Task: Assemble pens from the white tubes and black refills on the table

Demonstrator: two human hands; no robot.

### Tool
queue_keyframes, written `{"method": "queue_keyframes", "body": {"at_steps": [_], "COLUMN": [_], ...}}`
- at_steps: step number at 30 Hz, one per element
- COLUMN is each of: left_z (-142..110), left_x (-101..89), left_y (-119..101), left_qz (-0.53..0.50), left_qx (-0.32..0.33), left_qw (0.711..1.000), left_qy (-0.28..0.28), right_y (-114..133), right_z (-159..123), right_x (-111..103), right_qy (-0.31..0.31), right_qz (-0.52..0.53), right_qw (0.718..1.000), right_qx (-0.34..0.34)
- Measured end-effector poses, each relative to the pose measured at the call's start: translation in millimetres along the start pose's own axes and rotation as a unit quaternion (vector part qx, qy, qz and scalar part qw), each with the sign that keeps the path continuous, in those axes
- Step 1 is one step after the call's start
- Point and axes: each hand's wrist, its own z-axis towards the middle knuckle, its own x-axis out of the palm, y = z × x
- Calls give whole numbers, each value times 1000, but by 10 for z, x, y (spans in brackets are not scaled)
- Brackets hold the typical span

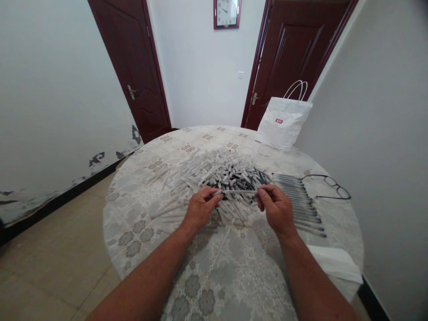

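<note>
Both of my hands hold one thin white pen [239,191] level above a round table [214,272] with a flowered cloth. My left hand [200,207] pinches its left end, and my right hand [276,208] pinches its right end. Right behind the pen lies a big heap of white pen barrels and dark parts [214,176]. A neat row of assembled pens [299,200] lies side by side just right of my right hand.
Folded glasses [331,185] rest at the table's right edge. A white paper bag [284,121] stands at the back right against the wall. A folded white cloth [334,263] lies by my right forearm. Two dark doors and a wall clock are behind.
</note>
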Motion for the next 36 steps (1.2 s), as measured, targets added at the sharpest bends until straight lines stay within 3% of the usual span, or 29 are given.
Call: {"method": "queue_keyframes", "body": {"at_steps": [6, 12, 16, 24, 36], "left_z": [-20, -6, -3, 17, 19], "left_x": [13, -52, -75, -29, 15], "left_y": [-7, 13, -28, 41, 128], "left_qz": [0, 85, 58, -188, -209], "left_qx": [6, 26, -7, -102, -118], "left_qw": [1000, 992, 991, 975, 971], "left_qy": [23, 87, 117, 53, 1], "right_y": [-15, 4, -6, 2, -34], "right_z": [-1, 0, 27, 0, -133], "right_x": [-13, -59, -87, 93, 209], "right_qy": [20, 54, 96, 166, 166], "right_qz": [-29, -104, -153, -169, -223], "right_qw": [999, 993, 982, 959, 944], "right_qx": [1, -18, -48, -157, -178]}}
